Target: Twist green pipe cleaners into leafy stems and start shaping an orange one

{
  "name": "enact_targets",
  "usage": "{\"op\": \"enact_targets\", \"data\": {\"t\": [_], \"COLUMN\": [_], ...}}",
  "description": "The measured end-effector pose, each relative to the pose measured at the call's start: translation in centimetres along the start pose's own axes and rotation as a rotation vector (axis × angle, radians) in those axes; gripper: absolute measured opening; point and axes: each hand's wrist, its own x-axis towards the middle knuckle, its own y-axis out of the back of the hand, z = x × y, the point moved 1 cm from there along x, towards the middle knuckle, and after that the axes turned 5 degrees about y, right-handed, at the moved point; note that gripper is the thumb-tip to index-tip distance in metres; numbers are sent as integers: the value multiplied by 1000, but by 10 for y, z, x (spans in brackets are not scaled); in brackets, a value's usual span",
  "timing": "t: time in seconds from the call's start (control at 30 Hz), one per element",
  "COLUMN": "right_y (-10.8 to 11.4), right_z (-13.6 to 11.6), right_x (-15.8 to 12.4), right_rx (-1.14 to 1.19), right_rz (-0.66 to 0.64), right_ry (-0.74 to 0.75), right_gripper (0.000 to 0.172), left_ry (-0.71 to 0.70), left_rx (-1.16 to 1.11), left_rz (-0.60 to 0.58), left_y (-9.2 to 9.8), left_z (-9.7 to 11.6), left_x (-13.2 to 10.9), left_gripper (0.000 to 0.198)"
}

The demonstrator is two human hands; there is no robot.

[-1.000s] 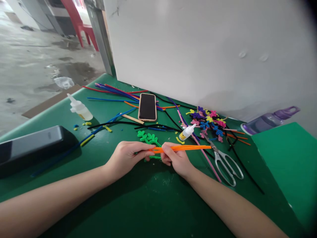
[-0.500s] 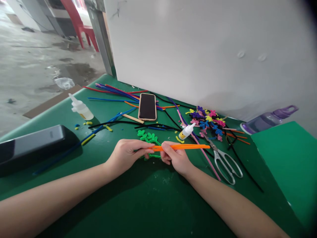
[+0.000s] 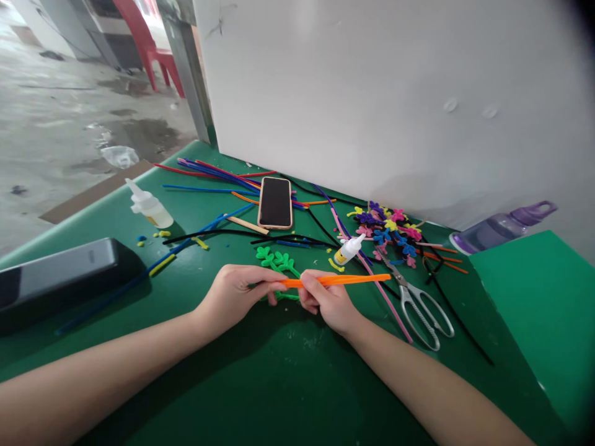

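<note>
A bundle of orange pipe cleaners stretches level between my two hands above the table. My left hand pinches its left end between thumb and fingers. Further along, my right hand is closed around the bundle near its middle, and the free end sticks out to the right. Just behind and beneath the hands lie green pipe cleaner sprigs with looped leaves, partly hidden by my fingers. A small white glue bottle stands tilted beyond my right hand.
Scissors lie right of my right hand, near colourful pipe cleaner flowers. Behind are a phone and loose pipe cleaners. Leftward are a larger glue bottle and a dark box-shaped object. A purple bottle lies by the white panel.
The orange strands now lie closer together between my hands, which hold nearly the same place. The whole view has shifted very slightly.
</note>
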Motion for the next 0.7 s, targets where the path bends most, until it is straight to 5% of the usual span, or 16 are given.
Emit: {"op": "enact_targets", "data": {"t": [0.43, 0.7], "right_y": [1, 2], "right_z": [1, -4], "right_x": [-1, -2], "right_rx": [-25, -218], "right_rz": [4, 238], "right_ry": [-22, 300], "right_gripper": [38, 30], "left_ry": [128, 278], "left_rx": [-128, -316], "left_rz": [-94, -133], "left_y": [-1, -2], "left_z": [3, -3], "left_x": [3, 5], "left_gripper": [12, 24]}}
